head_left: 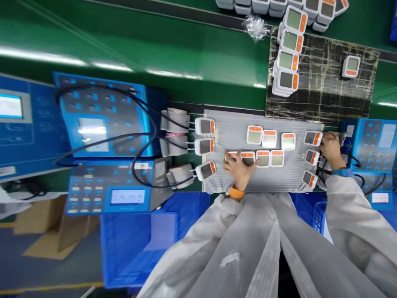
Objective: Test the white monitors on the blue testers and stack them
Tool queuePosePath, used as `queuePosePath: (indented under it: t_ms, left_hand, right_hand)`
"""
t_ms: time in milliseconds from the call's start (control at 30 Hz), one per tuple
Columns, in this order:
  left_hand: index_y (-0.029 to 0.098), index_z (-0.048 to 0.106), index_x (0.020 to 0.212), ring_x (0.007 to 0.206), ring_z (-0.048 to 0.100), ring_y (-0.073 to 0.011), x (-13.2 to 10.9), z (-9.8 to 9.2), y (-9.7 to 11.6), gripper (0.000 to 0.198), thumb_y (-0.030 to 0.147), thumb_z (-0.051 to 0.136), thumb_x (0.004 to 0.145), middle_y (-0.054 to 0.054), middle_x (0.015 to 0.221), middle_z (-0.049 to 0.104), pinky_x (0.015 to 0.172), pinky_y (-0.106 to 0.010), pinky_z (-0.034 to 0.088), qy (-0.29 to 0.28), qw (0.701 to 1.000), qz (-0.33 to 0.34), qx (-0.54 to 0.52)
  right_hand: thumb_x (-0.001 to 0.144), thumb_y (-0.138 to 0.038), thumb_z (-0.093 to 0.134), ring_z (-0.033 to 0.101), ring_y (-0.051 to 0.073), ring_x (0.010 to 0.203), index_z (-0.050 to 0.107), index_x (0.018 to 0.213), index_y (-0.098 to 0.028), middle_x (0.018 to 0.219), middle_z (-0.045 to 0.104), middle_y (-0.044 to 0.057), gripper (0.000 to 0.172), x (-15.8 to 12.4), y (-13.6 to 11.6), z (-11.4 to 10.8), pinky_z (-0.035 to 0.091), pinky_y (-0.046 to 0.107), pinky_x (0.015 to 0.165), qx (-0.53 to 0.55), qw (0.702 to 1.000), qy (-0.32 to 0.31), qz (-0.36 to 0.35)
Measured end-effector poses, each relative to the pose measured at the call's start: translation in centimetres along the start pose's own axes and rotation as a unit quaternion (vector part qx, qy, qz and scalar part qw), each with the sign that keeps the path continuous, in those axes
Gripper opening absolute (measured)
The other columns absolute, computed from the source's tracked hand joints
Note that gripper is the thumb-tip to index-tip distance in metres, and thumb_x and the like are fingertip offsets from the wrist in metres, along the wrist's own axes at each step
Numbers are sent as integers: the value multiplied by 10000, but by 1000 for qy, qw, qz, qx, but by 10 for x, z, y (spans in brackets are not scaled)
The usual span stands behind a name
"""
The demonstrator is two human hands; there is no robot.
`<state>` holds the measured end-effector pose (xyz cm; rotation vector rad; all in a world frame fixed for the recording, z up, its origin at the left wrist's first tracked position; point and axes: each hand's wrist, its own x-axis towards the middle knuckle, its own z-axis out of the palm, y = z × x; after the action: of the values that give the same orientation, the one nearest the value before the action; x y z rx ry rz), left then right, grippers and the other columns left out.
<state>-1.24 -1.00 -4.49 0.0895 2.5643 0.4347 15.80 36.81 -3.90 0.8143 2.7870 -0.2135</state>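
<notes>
On the grey mat point(229, 120), my left hand point(239, 167) has its fingers spread over the left end of a row of white devices with screens and orange buttons. One device point(248, 158) lies between its fingers and thumb. At the mat's right edge, my right hand point(330, 145) reaches past a device point(313, 138) in the right column; its fingertips are hidden near a fixture, and what they hold cannot be made out. Three more devices point(269, 138) lie above the row. Another three, including one device point(204, 126), stand in a column on the left, joined to grey fixtures point(176, 120).
Blue test boxes point(102, 120) with black cables stand at left, and another blue box point(376, 145) at right. Stacked devices point(287, 80) rest on a dark board point(328, 95) beyond the mat. Blue bins point(118, 248) sit below the bench edge.
</notes>
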Motion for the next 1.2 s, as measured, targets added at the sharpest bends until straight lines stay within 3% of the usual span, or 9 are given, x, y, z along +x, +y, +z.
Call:
queuePosePath:
  t_ms: [167,300,467,667,800,900,1000,1100,1200]
  left_hand:
    - [180,425,1600,1642,113,-536,-1,13,53,907,601,792,886,-253,1765,220,1280,-774,188,43,984,172,-35]
    - [218,490,1547,1589,347,-362,11,51,140,605,315,704,989,-167,1683,437,1250,-551,350,-53,901,423,-80]
    - [233,515,1551,1423,503,-350,43,102,218,784,206,849,842,-150,1495,631,1122,-486,393,-153,811,563,-49]
    - [257,652,1434,1278,573,-315,41,94,217,599,242,826,861,-122,1341,669,1075,-448,352,-149,817,550,-91]
    - [260,647,1452,1238,587,-298,37,76,207,643,297,862,847,-103,1294,629,1060,-423,371,-135,841,512,-115]
    - [291,633,1476,1255,579,-304,41,66,205,697,329,890,828,-81,1279,610,1056,-417,394,-133,846,501,-120]
    - [330,609,1494,1282,575,-299,46,60,207,728,348,899,826,-67,1309,602,1066,-418,411,-130,848,501,-117]
    - [322,522,1558,1343,549,-314,49,61,209,831,371,908,823,-91,1409,579,1075,-430,441,-116,860,483,-116]
    - [250,482,1561,1378,526,-347,43,69,207,838,349,894,837,-144,1500,540,1092,-464,467,-88,888,441,-97]
  right_hand:
    - [789,-127,523,710,338,1099,745,880,-186,1000,791,181,246,1,11,9,398,537,1183,6,1000,25,17]
    - [793,-140,519,705,337,1098,748,884,-188,994,787,180,251,3,15,13,392,549,1182,24,999,40,23]
    - [791,-221,584,687,340,1128,756,947,-195,1061,790,154,234,6,11,13,393,566,1178,48,998,46,19]
    - [851,-193,536,708,312,957,712,753,-214,813,749,143,202,10,4,9,389,527,1202,56,996,16,61]
    - [856,-243,590,678,339,1216,784,916,-193,1096,798,161,209,8,-2,-8,381,560,1238,189,979,51,55]
    - [920,-408,622,673,325,1265,799,1128,-220,1218,792,105,332,6,-10,-25,483,550,1164,380,917,73,95]
    - [810,-544,800,755,292,1000,795,1090,-221,1000,812,59,427,11,-19,-35,612,481,963,533,837,-12,123]
    - [637,-462,955,732,245,768,761,919,-183,795,762,33,442,33,-19,-37,644,399,726,590,785,-83,168]
    - [676,-325,942,701,224,718,670,788,-183,698,686,7,326,80,-3,-38,647,398,647,606,745,-13,281]
